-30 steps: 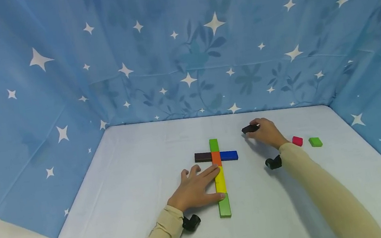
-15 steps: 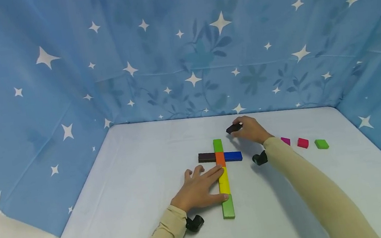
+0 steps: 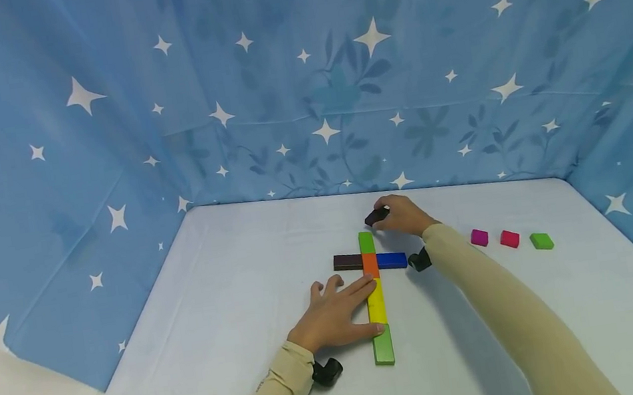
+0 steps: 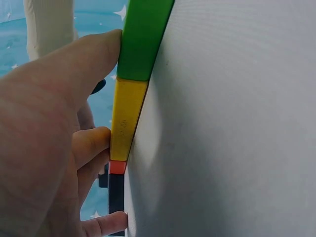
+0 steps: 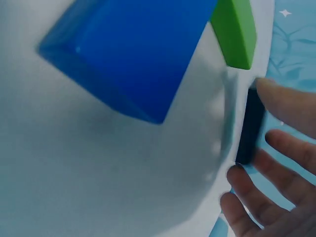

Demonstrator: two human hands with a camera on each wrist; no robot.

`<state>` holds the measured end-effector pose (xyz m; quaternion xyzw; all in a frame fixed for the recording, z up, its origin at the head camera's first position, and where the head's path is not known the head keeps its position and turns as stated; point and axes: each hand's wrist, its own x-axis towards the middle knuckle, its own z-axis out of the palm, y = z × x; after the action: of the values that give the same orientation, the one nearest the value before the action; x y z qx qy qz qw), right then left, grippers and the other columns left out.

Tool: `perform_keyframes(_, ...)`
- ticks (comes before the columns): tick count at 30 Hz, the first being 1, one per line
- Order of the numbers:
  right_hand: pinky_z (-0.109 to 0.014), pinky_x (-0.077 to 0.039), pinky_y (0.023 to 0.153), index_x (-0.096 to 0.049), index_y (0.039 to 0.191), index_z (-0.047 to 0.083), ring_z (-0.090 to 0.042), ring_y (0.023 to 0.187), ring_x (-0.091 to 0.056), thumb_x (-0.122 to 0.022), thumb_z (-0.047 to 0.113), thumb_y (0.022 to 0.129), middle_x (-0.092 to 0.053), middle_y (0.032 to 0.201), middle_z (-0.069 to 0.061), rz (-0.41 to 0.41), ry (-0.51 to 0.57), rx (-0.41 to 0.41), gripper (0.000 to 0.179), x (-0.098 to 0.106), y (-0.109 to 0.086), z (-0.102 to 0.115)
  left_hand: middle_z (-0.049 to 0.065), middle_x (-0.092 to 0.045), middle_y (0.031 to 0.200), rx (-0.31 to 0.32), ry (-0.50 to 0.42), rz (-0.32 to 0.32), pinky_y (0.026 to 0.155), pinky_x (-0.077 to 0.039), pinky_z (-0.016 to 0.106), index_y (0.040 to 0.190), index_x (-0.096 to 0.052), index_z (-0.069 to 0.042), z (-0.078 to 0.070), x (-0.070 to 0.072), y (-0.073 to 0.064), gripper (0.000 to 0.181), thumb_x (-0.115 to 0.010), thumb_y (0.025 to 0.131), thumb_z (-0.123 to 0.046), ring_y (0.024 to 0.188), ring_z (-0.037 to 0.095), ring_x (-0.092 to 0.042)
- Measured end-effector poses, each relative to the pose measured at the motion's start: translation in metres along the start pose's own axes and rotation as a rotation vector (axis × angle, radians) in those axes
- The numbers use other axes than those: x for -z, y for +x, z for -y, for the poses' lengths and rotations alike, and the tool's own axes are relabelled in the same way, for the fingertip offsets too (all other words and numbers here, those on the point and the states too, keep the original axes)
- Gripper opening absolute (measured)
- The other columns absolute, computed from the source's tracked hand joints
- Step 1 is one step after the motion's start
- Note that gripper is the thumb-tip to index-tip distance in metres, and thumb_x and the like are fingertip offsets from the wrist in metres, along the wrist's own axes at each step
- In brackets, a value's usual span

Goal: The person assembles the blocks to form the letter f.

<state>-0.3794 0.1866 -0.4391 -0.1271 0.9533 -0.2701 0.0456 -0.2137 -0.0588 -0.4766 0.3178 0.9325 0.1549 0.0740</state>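
Wooden blocks lie on the white table in a cross. Its upright runs from a far green block (image 3: pixel 366 242) through an orange block (image 3: pixel 369 263) and a yellow block (image 3: pixel 376 302) to a near green block (image 3: pixel 383 349). A dark brown block (image 3: pixel 347 262) and a blue block (image 3: pixel 392 260) form the arms. My left hand (image 3: pixel 336 316) rests on the upright, index fingertip by the orange-yellow seam, thumb at the yellow-green seam. My right hand (image 3: pixel 404 213) pinches a black block (image 3: pixel 376 217), tilted, just beyond the far green block.
To the right, a magenta block (image 3: pixel 479 238), a red block (image 3: pixel 510 238) and a green block (image 3: pixel 542 241) lie in a row. A blue star-patterned curtain (image 3: pixel 276 81) borders the table's back and sides. Both wrists carry black cameras.
My right hand has carried the black block leftward to the far end of the cross, uncovering the magenta block. My left hand stays on the blocks; the view has shifted slightly.
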Motion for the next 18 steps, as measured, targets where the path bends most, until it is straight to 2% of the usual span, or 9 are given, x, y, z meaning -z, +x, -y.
perform_keyframes(6, -0.055, -0.041, 0.117, -0.062, 0.141, -0.006, -0.039, 0.127, -0.056, -0.076, 0.020, 0.101, -0.060, 0.146, -0.027, 0.056, -0.043, -0.009, 0.050, -0.0053, 0.0064, -0.0024, -0.017, -0.031, 0.173, 0.004, 0.002, -0.010, 0.114, -0.025, 0.067, 0.168, -0.039, -0.031, 0.0006, -0.0020, 0.0009, 0.085, -0.063, 0.097, -0.071, 0.147, 0.035, -0.036)
perform_keyframes(18, -0.056, -0.041, 0.117, -0.065, 0.140, -0.006, -0.039, 0.127, -0.057, -0.076, 0.019, 0.102, -0.062, 0.143, -0.027, 0.030, -0.030, 0.008, 0.047, -0.0080, 0.0078, -0.0024, -0.017, -0.030, 0.173, -0.001, -0.004, -0.004, 0.115, -0.025, 0.067, 0.169, -0.038, -0.031, 0.0014, -0.0026, 0.0010, 0.085, -0.063, 0.097, -0.071, 0.148, 0.035, -0.035)
